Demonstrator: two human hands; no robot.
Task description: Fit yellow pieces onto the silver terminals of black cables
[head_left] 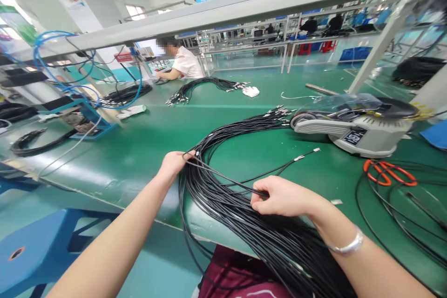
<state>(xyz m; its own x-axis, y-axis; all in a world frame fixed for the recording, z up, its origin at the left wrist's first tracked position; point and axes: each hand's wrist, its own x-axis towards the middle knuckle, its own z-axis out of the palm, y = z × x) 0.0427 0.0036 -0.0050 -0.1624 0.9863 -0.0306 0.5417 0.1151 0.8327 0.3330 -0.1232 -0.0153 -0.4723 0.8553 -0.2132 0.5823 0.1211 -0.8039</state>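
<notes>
Two bare forearms reach in from the bottom of the frame, and between them a large bundle of black cables (206, 181) runs from the lower right, over maroon clothing (223, 277), onto the green worktop (153, 125). At the lower left stands a blue stool (38, 237). A silver bracelet (349, 244) circles the right wrist. The right hand (279, 195), right of centre, is curled over the bundle, thumb and fingers closed narrowly on cable. Near the centre, the left hand (174, 163) pinches cable at the bend of the bundle; how many strands each grip takes in is hard to tell. Just past the right hand, a few strands stray to the right, ending in pale tips. Orange loops (388, 166) lie among loose cables at the right. Beyond the hands the bundle curves up and right, its silvery ends gathered just beside a grey device (370, 135). At the left, a blue metal frame (101, 125) stands on the worktop near a curved black bunch. Farther back, a smaller cable bunch (209, 82) arches near a crumpled white item (250, 91). A seated co-worker (188, 61) in a pale top is at upper left of centre, with red stools (328, 46) in the distance at upper right.
</notes>
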